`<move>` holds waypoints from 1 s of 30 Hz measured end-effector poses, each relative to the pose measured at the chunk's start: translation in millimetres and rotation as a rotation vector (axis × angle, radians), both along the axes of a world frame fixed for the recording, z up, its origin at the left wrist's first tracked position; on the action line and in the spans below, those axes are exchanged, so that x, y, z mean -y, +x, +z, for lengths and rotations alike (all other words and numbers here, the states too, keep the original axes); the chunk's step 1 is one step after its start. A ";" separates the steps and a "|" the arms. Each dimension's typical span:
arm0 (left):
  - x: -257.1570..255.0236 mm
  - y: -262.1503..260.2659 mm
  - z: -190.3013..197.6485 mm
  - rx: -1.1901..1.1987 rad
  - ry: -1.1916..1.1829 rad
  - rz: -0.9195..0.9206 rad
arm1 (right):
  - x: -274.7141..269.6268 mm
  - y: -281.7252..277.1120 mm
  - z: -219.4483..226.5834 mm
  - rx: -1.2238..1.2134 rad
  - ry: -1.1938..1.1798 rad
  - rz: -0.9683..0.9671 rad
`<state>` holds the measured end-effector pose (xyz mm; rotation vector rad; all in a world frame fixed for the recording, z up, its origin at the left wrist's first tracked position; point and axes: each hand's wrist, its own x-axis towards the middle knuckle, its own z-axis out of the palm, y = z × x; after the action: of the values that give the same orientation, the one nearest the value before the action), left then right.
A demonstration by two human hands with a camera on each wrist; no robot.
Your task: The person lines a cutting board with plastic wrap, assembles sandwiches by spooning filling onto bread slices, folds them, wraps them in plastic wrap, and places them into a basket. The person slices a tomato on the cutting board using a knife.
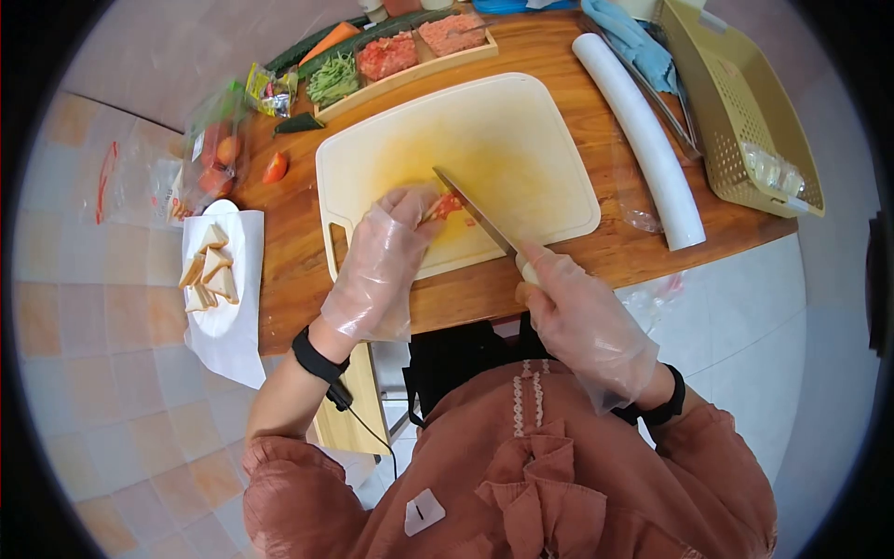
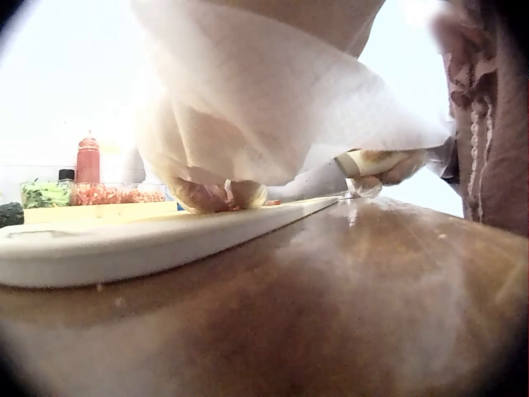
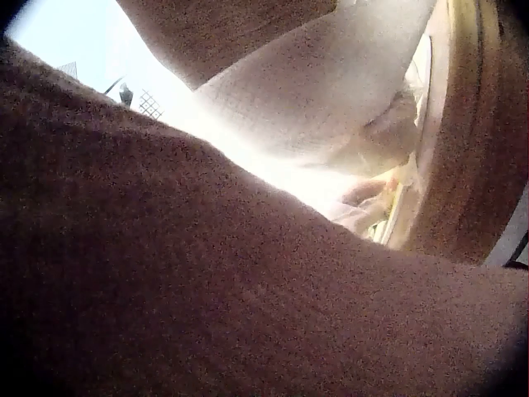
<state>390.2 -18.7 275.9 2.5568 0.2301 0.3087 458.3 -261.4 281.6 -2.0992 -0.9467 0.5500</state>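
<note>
My left hand (image 1: 386, 252), in a clear plastic glove, bends its fingers over a piece of tomato (image 1: 431, 214) on the white cutting board (image 1: 549, 196) and holds it there. Small red tomato bits (image 1: 452, 202) lie right beside those fingertips, against the knife blade. The right hand (image 1: 582, 312), gloved as well, grips the pale handle of the kitchen knife (image 1: 480, 214), whose blade slants across the board with its tip pointing away from me. From the left wrist view, the left fingertips (image 2: 198, 197) are down at the board's surface; the glove hides most of the tomato.
Left of the board are a plate of sandwich triangles (image 1: 219, 275), a tomato wedge (image 1: 276, 168) and a bag of tomatoes (image 1: 216, 154). Behind stands a wooden tray (image 1: 410, 82) with shredded cucumber and minced fillings. At right lie a white roll (image 1: 643, 140) and a plastic basket (image 1: 745, 112).
</note>
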 end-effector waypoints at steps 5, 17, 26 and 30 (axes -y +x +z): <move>-1.4 -0.7 -2.9 -0.021 0.012 -0.003 | -1.1 -2.3 5.4 0.026 -0.039 -0.014; -1.3 -1.3 -1.2 0.031 0.134 -0.060 | -2.7 -8.9 -6.2 0.481 -0.039 0.136; -1.9 -1.6 -1.6 0.012 0.118 -0.049 | -4.4 -8.1 4.4 0.426 -0.106 0.140; 0.0 0.5 -0.9 0.029 0.098 -0.062 | -12.1 -3.1 6.4 0.423 -0.117 0.168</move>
<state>390.6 -18.7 275.1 2.6484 0.1273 0.3407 455.3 -249.4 288.0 -2.3039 -1.3657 0.2489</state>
